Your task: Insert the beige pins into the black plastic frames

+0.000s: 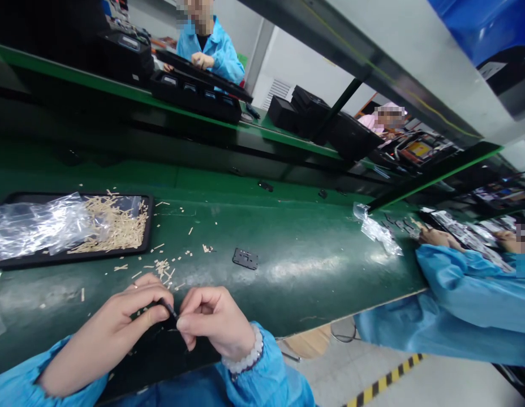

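Between the thumb and fingers of my left hand (139, 308) is a thin black plastic part (170, 310), seen nearly edge-on. My right hand (215, 319) pinches at the near end of that part, and its fingertips hide whatever lies between them. Small beige strips (163, 268) are scattered on the green table just beyond my left hand. A flat black plate with cut-outs (245, 259) lies farther out, right of both hands.
At the left, a black tray (150, 226) holds clear plastic bags and a heap of beige strips. Another crumpled bag (379, 232) lies toward the right. A co-worker's blue sleeve (461, 271) reaches over the table there. A raised shelf with black boxes (127, 56) runs behind.
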A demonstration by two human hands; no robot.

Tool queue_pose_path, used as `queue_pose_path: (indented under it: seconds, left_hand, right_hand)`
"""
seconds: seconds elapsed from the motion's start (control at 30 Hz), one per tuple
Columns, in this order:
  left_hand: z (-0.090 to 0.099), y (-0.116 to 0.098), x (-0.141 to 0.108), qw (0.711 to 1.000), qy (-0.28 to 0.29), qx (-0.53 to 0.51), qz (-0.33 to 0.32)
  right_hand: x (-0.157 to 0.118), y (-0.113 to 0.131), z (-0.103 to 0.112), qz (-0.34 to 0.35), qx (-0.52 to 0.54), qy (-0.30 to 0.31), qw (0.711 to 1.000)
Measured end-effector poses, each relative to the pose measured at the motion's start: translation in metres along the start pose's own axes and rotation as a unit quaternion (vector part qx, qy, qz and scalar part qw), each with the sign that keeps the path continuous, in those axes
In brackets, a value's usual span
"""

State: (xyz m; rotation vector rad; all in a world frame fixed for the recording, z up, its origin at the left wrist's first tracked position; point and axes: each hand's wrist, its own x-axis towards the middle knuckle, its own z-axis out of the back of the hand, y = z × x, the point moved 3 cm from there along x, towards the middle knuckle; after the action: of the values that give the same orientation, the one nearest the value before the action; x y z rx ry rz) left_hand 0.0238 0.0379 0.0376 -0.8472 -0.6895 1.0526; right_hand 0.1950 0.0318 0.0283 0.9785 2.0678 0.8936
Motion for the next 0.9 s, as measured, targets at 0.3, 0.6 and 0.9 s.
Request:
queue_pose_path:
  seconds: [0.3, 0.6, 0.9]
  left_hand:
    - [0.009, -0.013, 0.002, 0.994, 0.038, 0.078, -0.064]
    - [0.001, -0.013, -0.005, 0.945, -0.061, 0.251, -0.199]
    - [-0.010, -0.005, 0.009, 0.896, -0.210, 0.343, -0.190]
  right_hand:
    - [-0.001, 0.001, 0.005, -0.058, -0.022, 0.009, 0.998]
    - [0.003, 0.005, 0.017, -0.113, -0.104, 0.028, 0.988]
    - [0.094, 0.109, 0.062, 0.135, -0.306, -0.139, 0.932]
